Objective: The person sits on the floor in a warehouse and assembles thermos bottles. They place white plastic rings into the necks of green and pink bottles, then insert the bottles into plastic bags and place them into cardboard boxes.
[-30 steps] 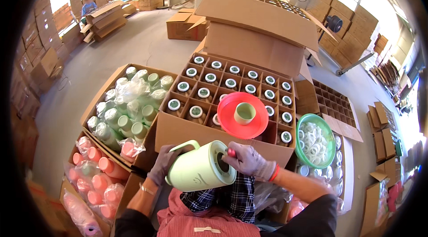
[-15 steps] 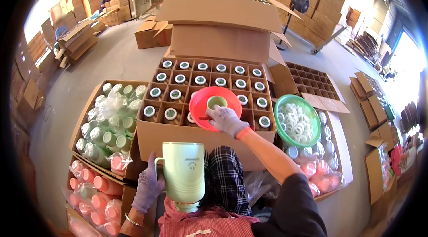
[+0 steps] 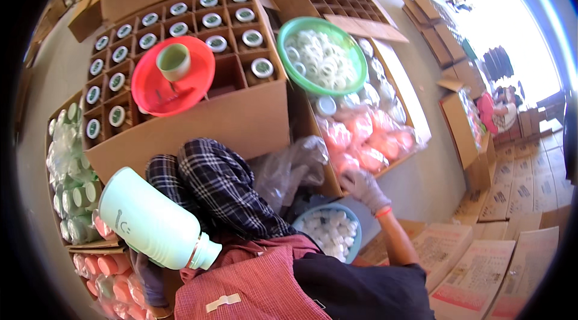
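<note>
Jug, tilted, lower left; left hand behind; right hand by carton, right of centre; both grips unclear.

Partitioned carton before knees, bottles in cells; dish on top, cup in dish. Right: basin of rings on box of bagged items, right hand at near end; bucket behind. Jug left of knees, left hand partly hidden beside it.
</note>
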The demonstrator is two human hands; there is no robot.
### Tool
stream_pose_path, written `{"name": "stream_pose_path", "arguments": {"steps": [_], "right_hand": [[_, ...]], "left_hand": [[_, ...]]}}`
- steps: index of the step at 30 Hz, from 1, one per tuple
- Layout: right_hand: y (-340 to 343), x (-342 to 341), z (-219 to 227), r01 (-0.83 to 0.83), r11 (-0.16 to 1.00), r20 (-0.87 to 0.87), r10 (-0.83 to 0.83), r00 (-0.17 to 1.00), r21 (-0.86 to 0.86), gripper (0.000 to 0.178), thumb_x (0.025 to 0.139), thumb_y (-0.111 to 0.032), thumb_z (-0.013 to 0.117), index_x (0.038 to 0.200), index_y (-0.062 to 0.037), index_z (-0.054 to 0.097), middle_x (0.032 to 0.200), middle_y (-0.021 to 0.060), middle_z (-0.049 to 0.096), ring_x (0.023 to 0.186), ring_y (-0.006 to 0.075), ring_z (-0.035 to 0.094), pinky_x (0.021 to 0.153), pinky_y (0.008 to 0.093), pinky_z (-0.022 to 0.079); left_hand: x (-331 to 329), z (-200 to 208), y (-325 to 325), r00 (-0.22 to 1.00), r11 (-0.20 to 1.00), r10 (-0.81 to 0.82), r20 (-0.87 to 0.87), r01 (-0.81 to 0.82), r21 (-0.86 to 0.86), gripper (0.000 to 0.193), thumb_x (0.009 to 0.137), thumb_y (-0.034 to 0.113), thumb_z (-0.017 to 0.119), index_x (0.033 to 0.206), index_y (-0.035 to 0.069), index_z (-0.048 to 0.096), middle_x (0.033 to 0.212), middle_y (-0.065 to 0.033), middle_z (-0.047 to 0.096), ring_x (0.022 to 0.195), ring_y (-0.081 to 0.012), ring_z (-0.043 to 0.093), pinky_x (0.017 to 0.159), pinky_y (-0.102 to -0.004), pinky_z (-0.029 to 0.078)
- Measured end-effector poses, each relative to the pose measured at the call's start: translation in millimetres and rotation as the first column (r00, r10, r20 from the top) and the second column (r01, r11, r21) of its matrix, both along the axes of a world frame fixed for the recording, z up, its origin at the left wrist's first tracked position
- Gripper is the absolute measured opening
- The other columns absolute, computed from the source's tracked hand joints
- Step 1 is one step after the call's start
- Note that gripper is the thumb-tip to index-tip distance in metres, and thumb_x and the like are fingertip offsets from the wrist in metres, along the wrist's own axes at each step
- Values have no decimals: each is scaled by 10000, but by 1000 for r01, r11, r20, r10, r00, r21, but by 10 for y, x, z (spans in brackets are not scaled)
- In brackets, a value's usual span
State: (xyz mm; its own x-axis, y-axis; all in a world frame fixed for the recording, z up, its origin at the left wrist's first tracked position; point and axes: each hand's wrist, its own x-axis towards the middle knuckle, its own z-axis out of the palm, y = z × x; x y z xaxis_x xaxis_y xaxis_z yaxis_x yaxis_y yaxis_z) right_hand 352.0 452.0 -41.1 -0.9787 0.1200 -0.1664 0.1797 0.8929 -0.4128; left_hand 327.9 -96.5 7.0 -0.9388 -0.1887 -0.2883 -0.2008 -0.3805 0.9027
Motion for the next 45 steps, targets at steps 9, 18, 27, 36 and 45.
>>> {"name": "stream_pose_path", "arguments": {"steps": [9,18,27,36,45], "right_hand": [[-162,2107,-2300,755,626,330,-767,550,195,632,804,-377,677,1350,-98,525,1169,228,631,1066,399,621,926,437,494],[188,2127,-3234,669,698,270,-716,644,257,814,758,-378,767,1384,11,423,1400,251,453,1325,411,403,1114,436,356],[-1672,-164,523,-224,840,-506,-69,859,-495,527,712,-109,824,1128,-12,515,995,150,571,841,267,608,735,367,525],[-2945,-1318,1265,-459,791,-833,-112,541,-405,883,632,-621,804,1227,-13,565,1203,234,530,1049,395,570,882,470,494],[-3404,-1429,1384,-643,752,-895,175,410,-147,459,776,-90,731,1214,-58,595,1290,254,493,1133,422,530,934,459,471]], "left_hand": [[17,-263,155,992,944,-116,52,127,-303,473,919,237,519,1313,-24,499,1259,-139,593,1169,-236,578,1002,-380,466],[-67,-554,220,998,996,-3,58,-3,90,387,964,258,460,1232,-2,562,1227,-134,629,1085,-273,632,936,-394,522],[-21,-39,715,951,754,-217,-220,20,-657,269,791,-136,677,1040,-57,611,1078,-140,667,970,-190,663,838,-327,576],[-188,128,911,995,812,97,21,-91,576,278,921,117,488,1096,-74,587,1078,-187,669,967,-294,674,881,-443,571],[-310,351,717,967,813,255,-26,-199,547,266,932,118,531,1118,-64,582,1066,-151,655,977,-271,667,847,-402,590]]}}
